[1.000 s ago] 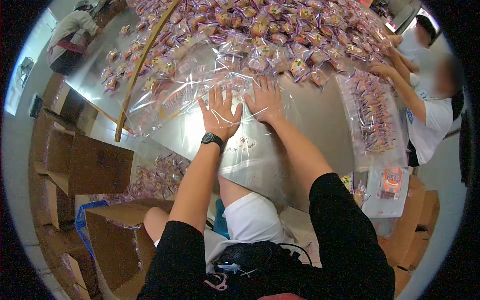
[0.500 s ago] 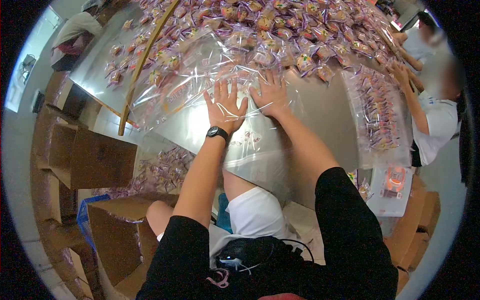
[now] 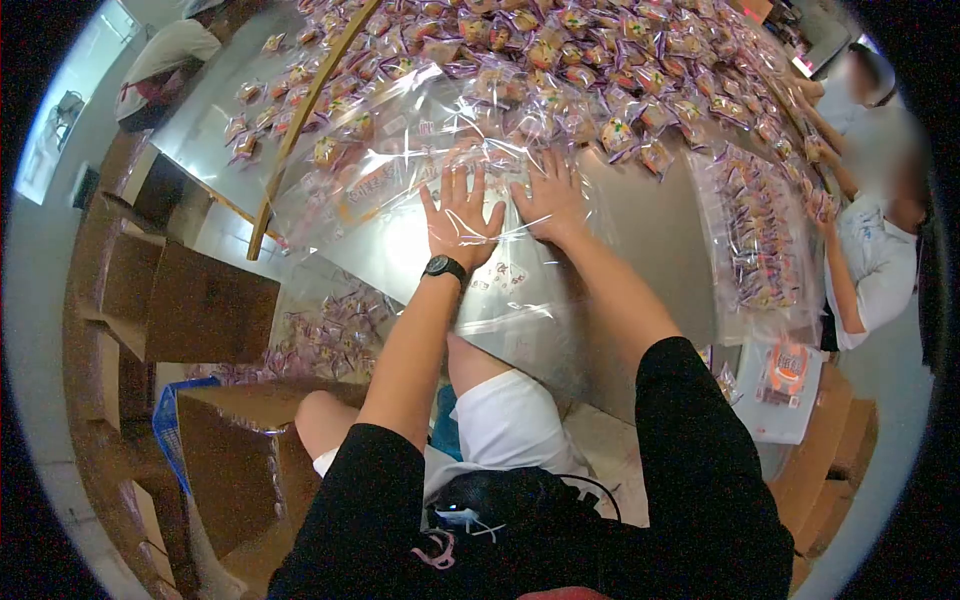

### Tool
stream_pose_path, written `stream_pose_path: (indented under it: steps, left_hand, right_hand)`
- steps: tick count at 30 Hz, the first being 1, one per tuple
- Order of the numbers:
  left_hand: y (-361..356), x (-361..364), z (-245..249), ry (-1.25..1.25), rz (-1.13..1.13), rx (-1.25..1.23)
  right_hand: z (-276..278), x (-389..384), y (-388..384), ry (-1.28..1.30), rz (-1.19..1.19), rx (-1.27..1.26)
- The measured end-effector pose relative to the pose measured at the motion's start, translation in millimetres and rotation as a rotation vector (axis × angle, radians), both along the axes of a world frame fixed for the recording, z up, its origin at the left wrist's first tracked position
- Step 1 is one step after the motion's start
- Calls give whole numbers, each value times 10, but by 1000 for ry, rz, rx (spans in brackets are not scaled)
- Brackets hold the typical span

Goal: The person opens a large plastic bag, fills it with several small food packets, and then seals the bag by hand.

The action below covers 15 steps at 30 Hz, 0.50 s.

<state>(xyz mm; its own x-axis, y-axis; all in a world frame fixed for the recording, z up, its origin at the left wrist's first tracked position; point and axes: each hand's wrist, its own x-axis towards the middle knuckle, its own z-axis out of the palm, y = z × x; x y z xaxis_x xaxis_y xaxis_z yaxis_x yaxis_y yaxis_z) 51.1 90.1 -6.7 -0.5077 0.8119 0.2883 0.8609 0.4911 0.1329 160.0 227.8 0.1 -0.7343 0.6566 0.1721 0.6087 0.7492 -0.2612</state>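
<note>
My left hand (image 3: pixel 462 222), with a black watch (image 3: pixel 443 266) on its wrist, lies palm down with fingers spread. Beside it, my right hand (image 3: pixel 553 204) is also flat with its fingers stretched forward. Both press on a large clear plastic bag (image 3: pixel 385 190) with red printing, spread over the metal table (image 3: pixel 645 235). The bag's near end hangs past the table edge above my lap. Just beyond my fingertips, a heap of small wrapped snack packets (image 3: pixel 550 50) begins, and the bag's far part overlaps it.
To the right lies a clear bag filled with rows of packets (image 3: pixel 755 230), above a stack of printed bags (image 3: pixel 780 385). A wooden strip (image 3: pixel 310 125) crosses the table's left side. Cardboard boxes (image 3: pixel 215 310) and a blue basket (image 3: pixel 170 430) stand left. Co-workers (image 3: pixel 870 280) are nearby.
The view has shifted slightly, so the scene sits a little lower and to the right. Both hands stay flat on the bag. The co-worker's hand at right has moved down, near a packet.
</note>
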Motion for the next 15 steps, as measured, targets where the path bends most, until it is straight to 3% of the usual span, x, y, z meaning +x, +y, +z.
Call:
stream_pose_path:
  steps: [15]
  left_hand:
    - [-356, 304, 92, -102, 13, -113]
  right_hand:
    - [-119, 397, -226, -100, 15, 59]
